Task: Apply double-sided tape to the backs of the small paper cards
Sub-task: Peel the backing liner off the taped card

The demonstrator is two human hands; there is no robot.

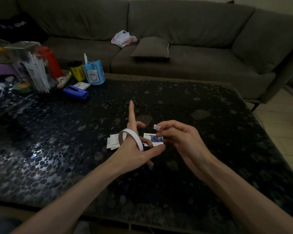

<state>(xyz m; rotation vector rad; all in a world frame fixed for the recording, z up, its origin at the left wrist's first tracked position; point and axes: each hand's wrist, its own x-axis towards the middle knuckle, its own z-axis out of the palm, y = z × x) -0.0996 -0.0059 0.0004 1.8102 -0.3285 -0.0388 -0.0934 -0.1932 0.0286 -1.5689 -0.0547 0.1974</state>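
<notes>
A white roll of double-sided tape (134,137) hangs around the fingers of my left hand (135,149), whose index finger points up and away. Between that hand's thumb and a lower finger sits a small card (153,140) with a blue picture on it. My right hand (179,137) pinches a small white piece of tape (156,127) at its fingertips, just above the card. A small pile of white cards (112,143) lies on the dark table (193,149), just left of my left hand and partly hidden by it.
At the table's far left stand a blue pen holder (94,74), a yellow and black can (76,70), a blue stapler (75,92), a green tape roll (22,86) and a clear box of sticks (33,71). A grey sofa (176,48) with a cushion (151,47) lies behind.
</notes>
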